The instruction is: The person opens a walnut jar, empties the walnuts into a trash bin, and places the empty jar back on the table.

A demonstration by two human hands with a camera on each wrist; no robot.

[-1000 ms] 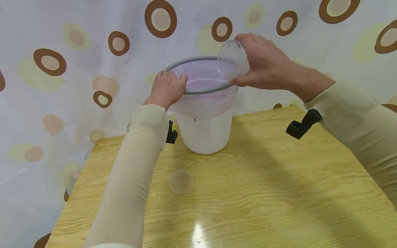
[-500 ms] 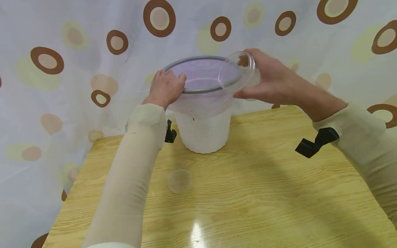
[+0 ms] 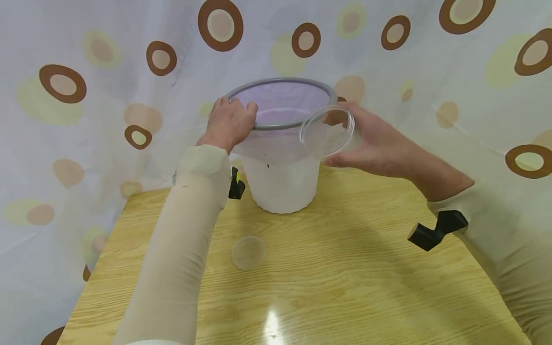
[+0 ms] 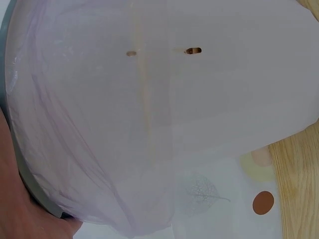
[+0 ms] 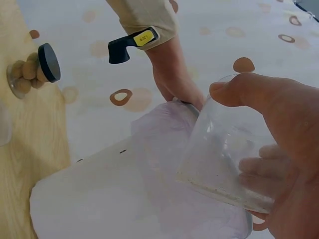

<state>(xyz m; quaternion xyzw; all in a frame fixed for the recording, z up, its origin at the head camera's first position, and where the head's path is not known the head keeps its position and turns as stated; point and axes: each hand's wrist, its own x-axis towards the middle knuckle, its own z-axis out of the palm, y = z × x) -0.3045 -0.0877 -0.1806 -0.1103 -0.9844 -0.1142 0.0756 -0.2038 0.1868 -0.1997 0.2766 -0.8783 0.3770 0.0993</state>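
A white bin (image 3: 282,187) lined with a pale purple bag (image 3: 280,103) stands at the table's far edge. My left hand (image 3: 228,122) grips its grey rim (image 3: 241,91) on the left side. My right hand (image 3: 371,141) holds a clear plastic cup (image 3: 327,132) on its side, mouth toward me, just right of the bin and below its rim. The cup (image 5: 224,159) looks empty in the right wrist view, close to the bag-covered bin wall (image 5: 114,194). The left wrist view is filled by the bag (image 4: 149,119) and rim (image 4: 30,184).
A clear round lid (image 3: 248,252) lies on the wooden table (image 3: 345,287) in front of the bin. A spotted curtain (image 3: 108,72) hangs right behind the table. The table's left edge (image 3: 92,268) is close to my left arm.
My right hand has brought the cup down and to the right, from above the bin's mouth to beside the bin wall, turning its mouth toward me. The left hand has stayed on the rim.
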